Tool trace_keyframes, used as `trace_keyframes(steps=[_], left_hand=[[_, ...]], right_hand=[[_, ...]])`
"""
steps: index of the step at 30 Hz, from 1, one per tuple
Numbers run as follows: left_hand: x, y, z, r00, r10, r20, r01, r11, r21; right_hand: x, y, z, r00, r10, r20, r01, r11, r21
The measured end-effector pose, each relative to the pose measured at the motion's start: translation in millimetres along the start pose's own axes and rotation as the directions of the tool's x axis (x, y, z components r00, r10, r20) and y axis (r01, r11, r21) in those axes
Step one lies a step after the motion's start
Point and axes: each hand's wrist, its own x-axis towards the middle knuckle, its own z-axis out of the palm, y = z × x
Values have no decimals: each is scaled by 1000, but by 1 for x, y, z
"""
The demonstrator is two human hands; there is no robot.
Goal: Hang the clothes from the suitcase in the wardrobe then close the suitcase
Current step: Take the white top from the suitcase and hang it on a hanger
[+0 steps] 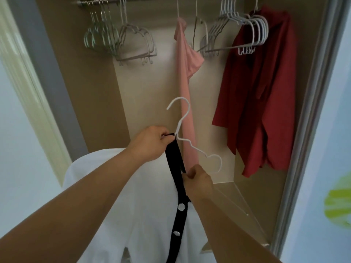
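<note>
I hold a white garment (106,196) with a black button band (178,211) and white buttons in front of the open wardrobe. A white hanger (187,141) sticks up out of its neck, hook uppermost. My left hand (150,144) pinches the top of the black band beside the hanger's neck. My right hand (199,182) pinches the band's other edge lower down, just under the hanger's right shoulder. A pink garment (187,76) and a red garment (260,92) hang from the rail (106,0). The suitcase is out of view.
Several empty grey hangers (133,42) hang at the rail's left, and more empty hangers (237,35) between the pink and red garments. A wardrobe door frame (311,111) stands at the right, a pale wall at the left. The wardrobe floor ledge (237,196) lies below.
</note>
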Motion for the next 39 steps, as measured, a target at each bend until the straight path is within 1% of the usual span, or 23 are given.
trace_keyframes(steps=[2, 4, 5, 8, 10, 13, 15, 17, 18, 19, 20, 22, 23, 24, 26, 27, 29, 30, 32, 35, 39], left_hand=[[0, -2, -13, 998, -27, -60, 25, 999, -35], [0, -3, -28, 995, -56, -85, 48, 995, -92], [0, -4, -36, 994, -61, -95, 50, 992, -117], [-2, -10, -57, 991, -70, -116, 50, 985, -162], [-4, -17, -69, 988, -92, -128, 66, 979, -195], [-9, -27, -83, 983, -133, -125, 99, 963, -249], [-11, -33, -88, 980, -161, -120, 121, 951, -285], [-12, -36, -91, 977, -173, -127, 126, 942, -312], [-12, -37, -91, 975, -176, -135, 125, 939, -321], [-12, -39, -91, 974, -177, -141, 123, 938, -325], [-13, -40, -91, 974, -176, -143, 122, 937, -327], [-16, -44, -94, 975, -174, -139, 119, 935, -333], [-18, -46, -97, 976, -175, -131, 122, 934, -336], [-21, -51, -100, 977, -178, -119, 128, 932, -340], [-27, -62, -106, 978, -189, -89, 147, 925, -352], [-30, -67, -108, 977, -198, -78, 158, 922, -354], [-35, -78, -110, 974, -214, -70, 179, 926, -333], [-37, -83, -111, 973, -220, -72, 187, 929, -318], [-38, -92, -109, 969, -229, -96, 194, 939, -285], [-38, -100, -103, 955, -238, -176, 190, 949, -252], [-38, -97, -93, 948, -192, -254, 121, 955, -269]], right_hand=[[1, -2, 9, 1000, 16, 1, -16, 1000, -9], [0, 2, 18, 996, 81, 39, -81, 997, 3], [-1, 4, 23, 994, 104, 37, -104, 994, 17], [3, 6, 31, 995, 98, -19, -98, 995, -9], [6, -2, 32, 993, 113, 15, -114, 993, 17], [10, -17, 36, 977, 175, 118, -187, 977, 100], [12, -26, 44, 963, 147, 227, -174, 980, 100], [11, -31, 54, 938, 77, 339, -120, 987, 108], [9, -32, 61, 914, 62, 401, -128, 982, 142], [6, -30, 68, 887, 77, 455, -168, 972, 163], [4, -28, 74, 874, 83, 478, -185, 968, 169], [4, -24, 77, 881, 85, 465, -185, 967, 174], [6, -19, 73, 901, 90, 425, -193, 960, 205], [8, -19, 65, 918, 114, 380, -232, 931, 282], [14, -18, 47, 924, 210, 318, -344, 820, 458], [17, -15, 38, 914, 250, 321, -391, 758, 522], [20, -14, 22, 895, 273, 353, -441, 670, 598], [23, -14, 16, 891, 270, 365, -449, 646, 617], [24, -15, 9, 894, 273, 355, -444, 642, 625], [26, -19, -1, 913, 262, 312, -407, 629, 662], [34, -23, -15, 901, 310, 304, -429, 535, 728]])
